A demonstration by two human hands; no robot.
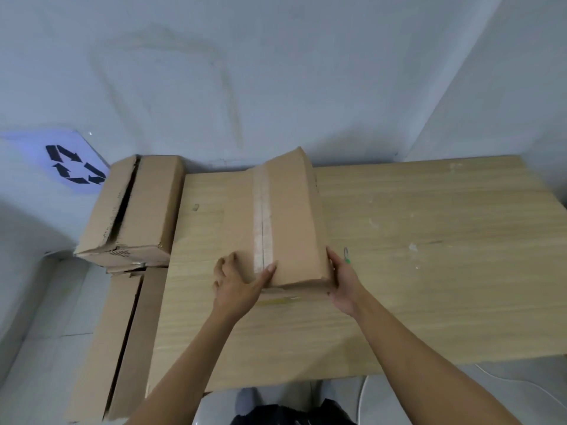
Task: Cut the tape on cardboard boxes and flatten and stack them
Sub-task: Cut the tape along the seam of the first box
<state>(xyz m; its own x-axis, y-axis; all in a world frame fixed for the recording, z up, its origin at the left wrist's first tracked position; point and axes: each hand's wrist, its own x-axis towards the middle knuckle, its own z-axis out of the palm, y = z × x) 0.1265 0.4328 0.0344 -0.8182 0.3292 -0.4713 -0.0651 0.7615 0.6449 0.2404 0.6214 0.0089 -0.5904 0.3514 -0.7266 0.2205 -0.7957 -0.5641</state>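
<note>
I'm steadying the box [291, 210], tape [262, 216] uncut: left grip [237, 280] clasps its corner, right grip [342, 276] presses flat-fingered. Next I'd take the cutter [346, 256].

2 bare arms [414, 348], blk clothing [291, 414] below.

2 bare forearms reaching forward, left grip [237, 282] curled on box [288, 216], thumb extended, right grip [343, 280] flat, fingers straight

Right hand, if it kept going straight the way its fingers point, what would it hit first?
Likely nothing new: the right hand lies against the taped box, fingers pointing away, so it would slide along its right side toward the wall. The green-tipped tool beside it looks missed, though depth is unclear.
</note>
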